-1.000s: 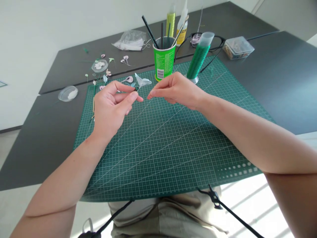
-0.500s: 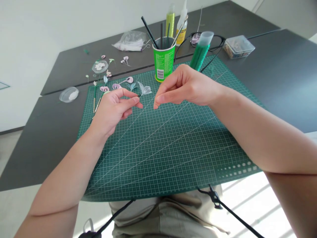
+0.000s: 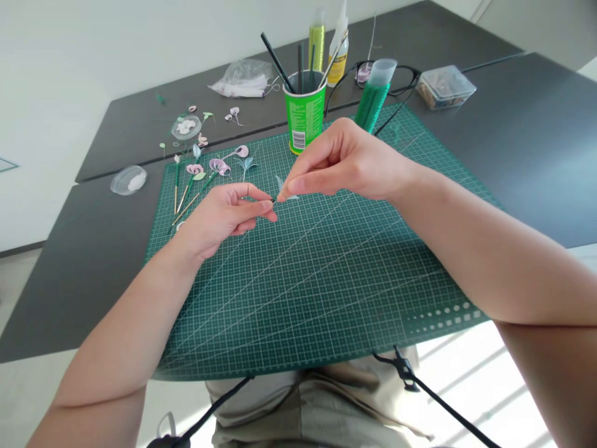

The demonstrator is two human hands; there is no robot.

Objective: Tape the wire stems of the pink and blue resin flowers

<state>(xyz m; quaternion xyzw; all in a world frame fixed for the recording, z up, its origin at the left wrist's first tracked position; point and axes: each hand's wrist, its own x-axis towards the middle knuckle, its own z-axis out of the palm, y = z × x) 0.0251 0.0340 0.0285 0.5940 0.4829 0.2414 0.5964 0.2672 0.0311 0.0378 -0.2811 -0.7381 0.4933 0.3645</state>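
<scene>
My left hand [image 3: 228, 214] pinches the dark green stem of a small pale blue flower [image 3: 280, 183] between thumb and forefinger, above the green cutting mat [image 3: 303, 286]. Its petals point away to the right, partly covered by my right fingertips. My right hand [image 3: 338, 163] is closed in a pinch right beside the stem, its fingertips close to those of the left. Whatever lies between its fingers is too fine to see. Behind the right hand stands a spool of green thread [image 3: 372, 102], its lower end hidden.
Several finished small flowers [image 3: 217, 166] lie at the mat's far left. A green cup [image 3: 305, 115] holds sticks and a tweezer-like tool. Behind are a glue bottle [image 3: 337, 56], black glasses [image 3: 405, 92], a clear box [image 3: 446, 87] and small dishes [image 3: 129, 180].
My left hand has moved down and slightly right with the flower. My right hand first drew away to the right, then came back in against the stem.
</scene>
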